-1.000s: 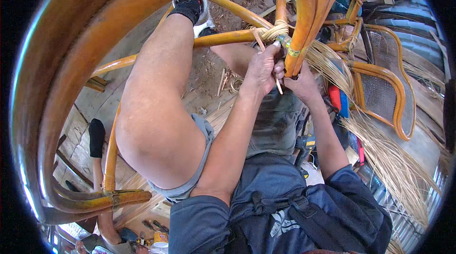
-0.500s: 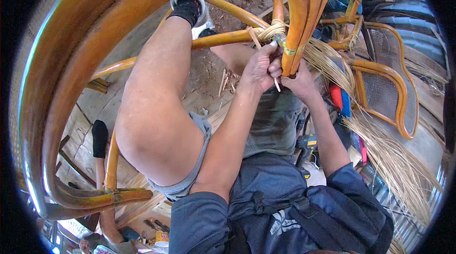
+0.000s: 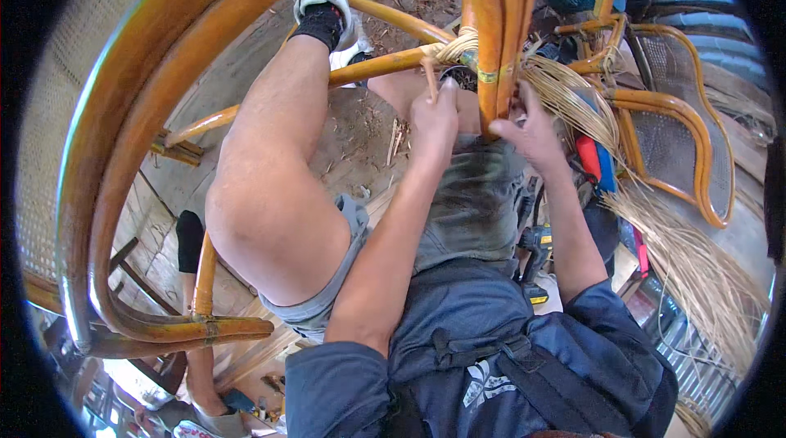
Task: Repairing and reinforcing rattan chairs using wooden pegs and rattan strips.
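Note:
A rattan chair frame [image 3: 180, 53] of glossy orange-brown poles lies tipped over in front of me and across my left. Its paired leg ends [image 3: 496, 102] point down toward my lap. Pale binding strips [image 3: 456, 47] wrap the joint beside them. In my left hand [image 3: 434, 127], just left of the leg ends, a slim wooden stick [image 3: 430, 78] stands upright in closed fingers. My right hand [image 3: 534, 133] grips the leg ends from the right, its thumb against the near side and its fingertips partly hidden behind the pole.
Long loose fibre strands [image 3: 565, 90] hang right of the legs and spread down as a bundle [image 3: 696, 270]. Another rattan chair [image 3: 675, 123] stands at the right. A power drill [image 3: 536, 254] lies beside my right arm. Another person's leg [image 3: 199, 372] shows at lower left.
My left hand has moved left, away from the leg ends, and the stick has swung from slanting downward to upright. My right hand's thumb has loosened outward. The view has shifted slightly.

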The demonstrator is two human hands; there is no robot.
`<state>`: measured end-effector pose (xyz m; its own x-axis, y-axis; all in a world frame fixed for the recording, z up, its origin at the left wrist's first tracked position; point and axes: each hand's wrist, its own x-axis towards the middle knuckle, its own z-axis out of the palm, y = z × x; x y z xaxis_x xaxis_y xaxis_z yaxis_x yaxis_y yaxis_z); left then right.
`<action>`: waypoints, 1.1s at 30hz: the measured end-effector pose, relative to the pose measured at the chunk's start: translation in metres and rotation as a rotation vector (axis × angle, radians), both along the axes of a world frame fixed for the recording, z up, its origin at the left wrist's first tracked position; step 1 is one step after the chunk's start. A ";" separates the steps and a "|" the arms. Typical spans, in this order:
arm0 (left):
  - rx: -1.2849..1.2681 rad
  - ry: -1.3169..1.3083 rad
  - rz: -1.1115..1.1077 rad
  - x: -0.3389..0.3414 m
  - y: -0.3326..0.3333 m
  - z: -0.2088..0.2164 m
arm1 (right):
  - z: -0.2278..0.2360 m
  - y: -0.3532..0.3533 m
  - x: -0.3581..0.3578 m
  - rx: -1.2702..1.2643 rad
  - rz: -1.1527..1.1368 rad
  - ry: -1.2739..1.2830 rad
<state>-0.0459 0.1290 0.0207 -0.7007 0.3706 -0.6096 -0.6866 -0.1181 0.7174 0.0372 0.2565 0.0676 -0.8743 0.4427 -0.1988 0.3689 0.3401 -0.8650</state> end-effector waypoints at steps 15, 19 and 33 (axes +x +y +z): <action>-0.594 1.336 -0.581 0.026 -0.026 0.046 | 0.049 -0.019 0.042 0.174 0.289 -0.228; -0.711 1.388 -0.262 0.011 -0.033 0.052 | 0.059 -0.031 0.023 0.175 -0.055 -0.200; 0.415 -0.299 0.210 0.022 -0.013 0.014 | 0.040 -0.046 0.004 0.264 -0.041 -0.145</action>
